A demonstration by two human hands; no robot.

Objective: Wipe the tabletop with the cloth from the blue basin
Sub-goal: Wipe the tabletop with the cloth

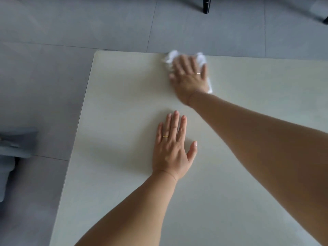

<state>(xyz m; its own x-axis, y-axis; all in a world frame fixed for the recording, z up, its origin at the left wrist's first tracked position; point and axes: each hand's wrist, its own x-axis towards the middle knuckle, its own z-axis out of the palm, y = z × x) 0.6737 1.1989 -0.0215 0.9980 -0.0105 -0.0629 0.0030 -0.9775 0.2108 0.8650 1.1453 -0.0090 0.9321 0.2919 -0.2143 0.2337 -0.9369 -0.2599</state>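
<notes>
The table [124, 103], pale cream and plain, filled most of the view, its far edge and left edge both in sight. Grey tiled floor [88, 23] lay beyond those edges. A piece of grey furniture [16, 142] stood on the floor at the left, and a black leg [206, 5] stood on it at the far side. Two bare forearms reached in from the near side.

The left hand [173, 148] lay flat on the table near its middle, palm down, fingers straight and slightly spread, holding nothing. The right hand [190, 77] reached further, pressing down on the cloth [173, 55] with its fingers straight and flat, not curled round it. The cloth, white and crumpled, lay at the table's far edge, showing past the fingertips and along the hand's right side. A gold ring [166, 136] sat on a left finger, a thinner ring [198, 73] on a right one.
</notes>
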